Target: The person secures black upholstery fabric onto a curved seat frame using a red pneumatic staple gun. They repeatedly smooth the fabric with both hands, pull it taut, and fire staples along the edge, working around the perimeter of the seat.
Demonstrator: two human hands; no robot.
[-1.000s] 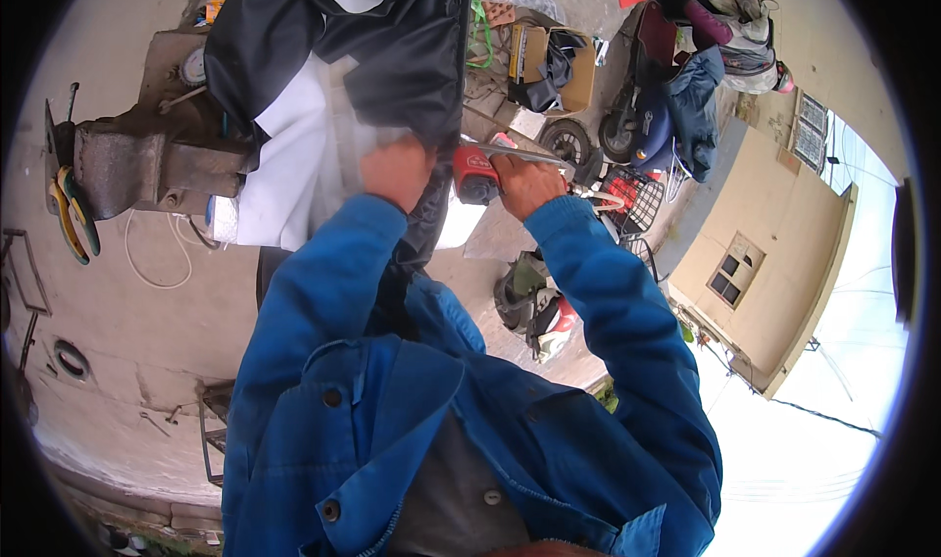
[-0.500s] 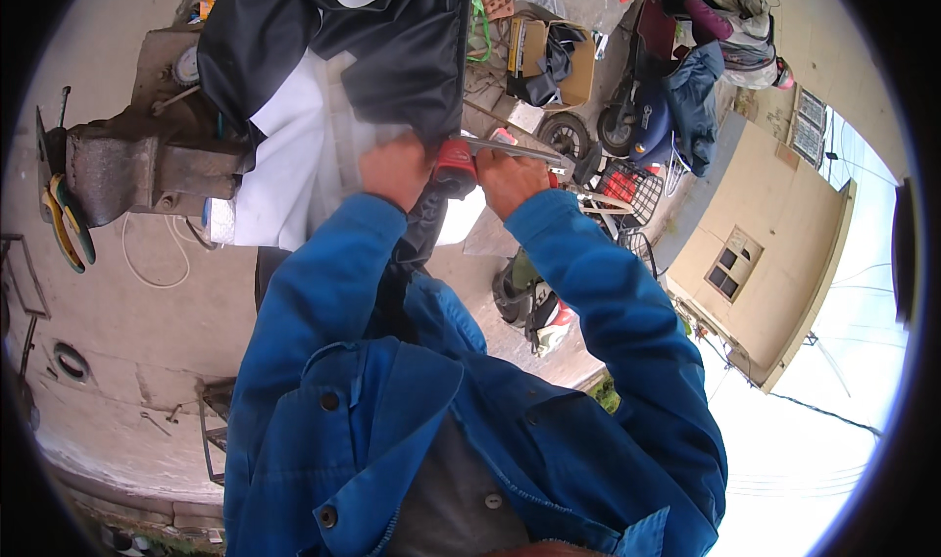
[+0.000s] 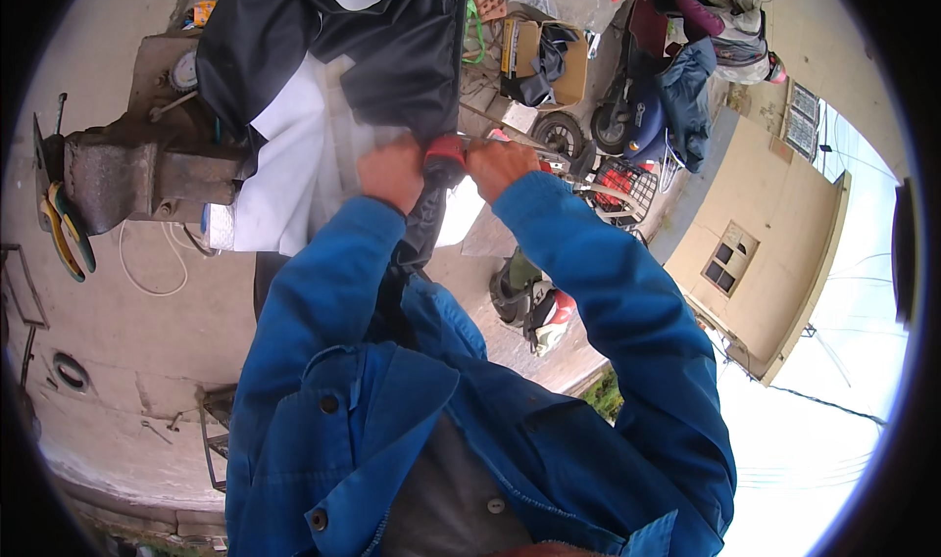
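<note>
A large black leather-like sheet point(image 3: 402, 77) with a white backing point(image 3: 299, 155) drapes down in front of me. My left hand point(image 3: 390, 172) is closed beside the sheet's right part, its fingertips hidden against the material. My right hand point(image 3: 500, 170) closes round a tool with a red part point(image 3: 446, 152), which sits between both hands. A metal bar shows by the right hand's knuckles. The tool's exact kind and its working end are hidden. A clear strip of film lies over the white backing above my left wrist.
At the left stands a rusty bench vise point(image 3: 137, 175), with yellow-and-green pliers point(image 3: 67, 229) hanging from it. A cardboard box point(image 3: 569, 77) with black scraps lies beyond, near a parked scooter point(image 3: 647, 116) and a wire basket point(image 3: 627, 185). A bag point(image 3: 520, 288) rests on the ground at right.
My right hand has shifted slightly left and turned, and the metal bar over it shows less. The left hand stays nearly in place beside the sheet.
</note>
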